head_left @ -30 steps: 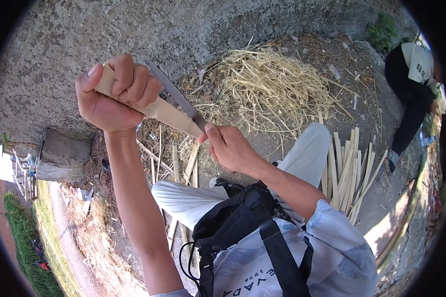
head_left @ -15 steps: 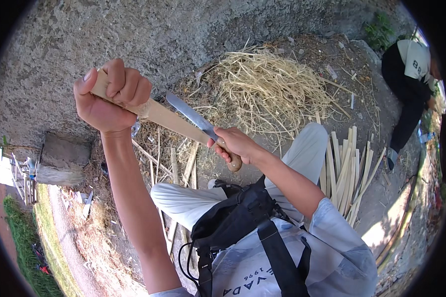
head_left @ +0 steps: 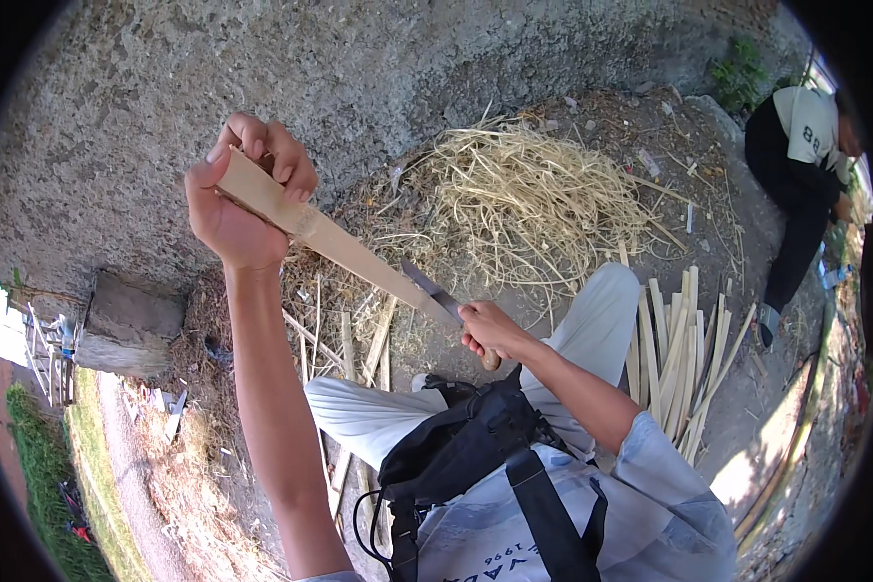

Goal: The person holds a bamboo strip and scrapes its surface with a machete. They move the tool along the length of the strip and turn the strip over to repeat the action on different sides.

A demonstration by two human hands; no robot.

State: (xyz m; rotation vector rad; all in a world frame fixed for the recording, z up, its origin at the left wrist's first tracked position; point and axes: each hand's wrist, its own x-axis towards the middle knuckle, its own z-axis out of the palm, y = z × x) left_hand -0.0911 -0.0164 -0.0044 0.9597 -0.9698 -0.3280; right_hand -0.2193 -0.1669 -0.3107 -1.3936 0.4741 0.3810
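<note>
Out on the far left, a squat concrete block (head_left: 131, 325) sits against the rough wall (head_left: 262, 68). Next, the left hand (head_left: 242, 228), raised high, has its thumb and curled fingers wrapped around the upper end of a pale, flat wooden strip (head_left: 349, 253). That strip slants down to the right, in mid-air between the two hands, well above narrow slats (head_left: 379, 339) scattered on the ground. Over its lower end, there's the knife (head_left: 433, 285), blade angled up and left along the edge; whether it's biting in, I can't tell. The right hand (head_left: 495, 330) is clenched on its wooden handle, with the butt poking out below. A black bag (head_left: 446, 446) rests at the person's lap. Beyond the knife, a tangled heap of shavings (head_left: 543, 189)! Further right, a fanned stack of strips (head_left: 684, 349) lies beside the knee, and at the edge a co-worker (head_left: 795, 194) sits bent forward.
</note>
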